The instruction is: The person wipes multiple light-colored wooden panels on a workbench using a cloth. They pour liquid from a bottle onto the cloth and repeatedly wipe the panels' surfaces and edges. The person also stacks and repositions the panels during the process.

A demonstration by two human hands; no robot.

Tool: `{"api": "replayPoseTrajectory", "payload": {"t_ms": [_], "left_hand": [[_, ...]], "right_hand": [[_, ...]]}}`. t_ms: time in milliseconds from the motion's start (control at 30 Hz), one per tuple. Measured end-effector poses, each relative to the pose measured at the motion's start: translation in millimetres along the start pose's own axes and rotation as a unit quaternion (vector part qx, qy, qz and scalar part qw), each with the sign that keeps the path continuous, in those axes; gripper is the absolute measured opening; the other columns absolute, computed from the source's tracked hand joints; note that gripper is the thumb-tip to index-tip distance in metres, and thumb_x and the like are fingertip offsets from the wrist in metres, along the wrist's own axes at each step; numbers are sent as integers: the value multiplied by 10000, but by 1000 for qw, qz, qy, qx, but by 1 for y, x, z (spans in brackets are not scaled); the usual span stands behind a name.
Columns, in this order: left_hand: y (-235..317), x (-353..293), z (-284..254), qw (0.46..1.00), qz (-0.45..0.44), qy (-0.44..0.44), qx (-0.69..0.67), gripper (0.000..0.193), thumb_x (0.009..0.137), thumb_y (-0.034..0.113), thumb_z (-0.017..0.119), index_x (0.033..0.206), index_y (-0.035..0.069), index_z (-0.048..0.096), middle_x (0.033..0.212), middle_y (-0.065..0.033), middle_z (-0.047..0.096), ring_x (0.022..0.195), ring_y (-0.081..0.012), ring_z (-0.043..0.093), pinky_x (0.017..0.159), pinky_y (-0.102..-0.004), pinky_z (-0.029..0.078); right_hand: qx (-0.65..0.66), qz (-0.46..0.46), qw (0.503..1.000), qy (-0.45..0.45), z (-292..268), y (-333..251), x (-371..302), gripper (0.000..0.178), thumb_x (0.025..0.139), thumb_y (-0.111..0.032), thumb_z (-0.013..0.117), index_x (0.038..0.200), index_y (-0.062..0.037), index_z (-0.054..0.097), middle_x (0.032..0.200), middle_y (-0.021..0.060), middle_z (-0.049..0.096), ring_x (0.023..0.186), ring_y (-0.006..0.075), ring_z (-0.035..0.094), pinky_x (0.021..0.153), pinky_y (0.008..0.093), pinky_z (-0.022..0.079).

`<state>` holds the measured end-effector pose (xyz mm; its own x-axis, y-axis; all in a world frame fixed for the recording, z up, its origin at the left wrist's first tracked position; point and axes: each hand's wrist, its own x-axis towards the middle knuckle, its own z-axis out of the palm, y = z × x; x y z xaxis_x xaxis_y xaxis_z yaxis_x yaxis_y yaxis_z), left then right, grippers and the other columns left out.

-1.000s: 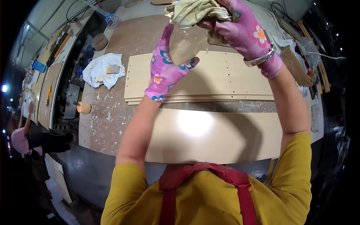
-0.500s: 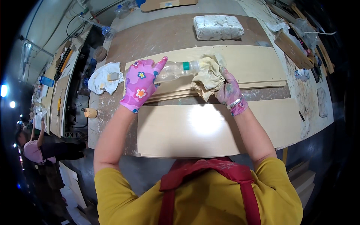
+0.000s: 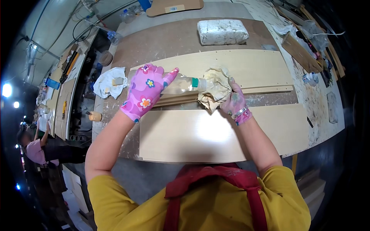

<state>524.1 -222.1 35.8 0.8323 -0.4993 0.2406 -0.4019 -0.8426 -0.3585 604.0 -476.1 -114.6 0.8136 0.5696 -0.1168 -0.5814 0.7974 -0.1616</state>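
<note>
My left hand, in a pink flowered glove, is closed round a clear plastic bottle with a green band near its neck. The bottle lies on its side in the air, its mouth against a crumpled cream cloth. That cloth is gripped by my right hand, gloved in stained pink with a band at the wrist. Both hands are above two pale boards: a far board with narrow strips along its near edge, and a smooth near board. The bottle's far end is hidden behind my left hand.
A white wrapped block sits at the back of the table. On the left are a white cloth and a small tan pot. An open cardboard box stands at right. Another person works far left.
The bottle and cloth have shifted slightly nearer to me and stay held together. My left forearm has swung a little outward to the left. The view has shifted slightly too.
</note>
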Motion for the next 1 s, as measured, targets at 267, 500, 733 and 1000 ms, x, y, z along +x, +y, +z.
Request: {"api": "replayPoseTrajectory", "payload": {"t_ms": [267, 500, 733, 1000], "left_hand": [[2, -1, 1, 999, 8, -53, 6, 650, 689, 90, 685, 1314, 176, 529, 895, -89, 592, 852, -269, 596, 755, -390, 490], [-44, 6, 59, 947, -212, -21, -241, 745, 669, 236, 823, 1315, 82, 484, 1195, -160, 609, 1113, -332, 582, 948, -391, 455], [-103, 69, 128, 789, -389, 105, -464, 787, 691, 256, 844, 1320, 23, 432, 1223, -153, 599, 1113, -262, 576, 959, -347, 437], [-154, 136, 244, 729, -445, 237, -463, 763, 699, 232, 845, 1306, 10, 439, 1204, -168, 598, 1111, -264, 569, 967, -346, 436]], "right_hand": [[27, 56, 998, -13, 20, 22, 9, 474, 1012, -313, 323, 1407, -57, 379, 1366, 167, 496, 1247, 331, 494, 1059, 498, 401], [44, 78, 994, -68, 84, 21, 78, 425, 973, -272, 400, 1295, -9, 493, 1258, 164, 584, 1151, 323, 568, 1026, 482, 427], [-29, -8, 1000, -6, 71, -20, 103, 475, 927, -269, 486, 1313, 6, 470, 1313, 175, 543, 1192, 305, 542, 1073, 455, 387], [-458, -249, 840, 152, -30, -181, 70, 362, 959, -186, 482, 1267, -2, 523, 1154, 111, 635, 1006, 235, 638, 904, 358, 512]]}}
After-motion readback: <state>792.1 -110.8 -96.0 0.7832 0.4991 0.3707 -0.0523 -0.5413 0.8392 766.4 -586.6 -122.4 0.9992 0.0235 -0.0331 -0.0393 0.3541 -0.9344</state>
